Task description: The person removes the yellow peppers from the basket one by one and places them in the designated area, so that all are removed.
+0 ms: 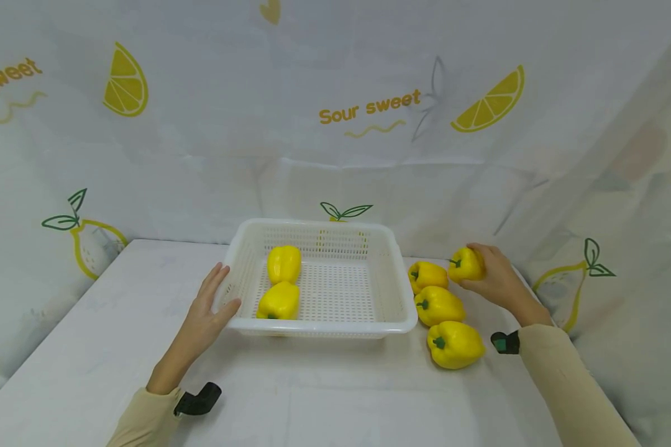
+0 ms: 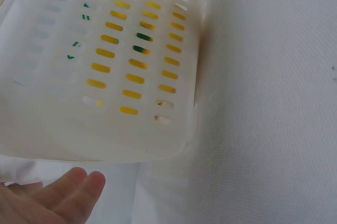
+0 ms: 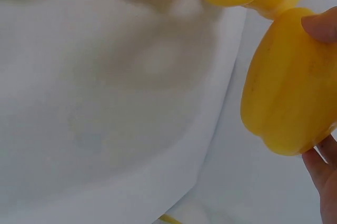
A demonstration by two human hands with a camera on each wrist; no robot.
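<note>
My right hand (image 1: 499, 279) grips a yellow bell pepper (image 1: 466, 265), its green stem pointing left. In the right wrist view the thumb and fingers hold opposite sides of that pepper (image 3: 289, 84), which appears raised off the table. Beside it, a loose row of yellow bell peppers (image 1: 439, 306) lies along the basket's right side. My left hand (image 1: 204, 316) is at the left end of a white plastic basket (image 1: 335, 327), thumb by the rim and fingers fairly straight. Two yellow bell peppers (image 1: 283, 265) lie in the basket's left half.
A white cloth covers the table (image 1: 335, 391). Behind it hangs a white curtain (image 1: 212, 143) printed with lemons and lettering. The basket stands near the table's back edge, and slotted walls show peppers through them in the left wrist view.
</note>
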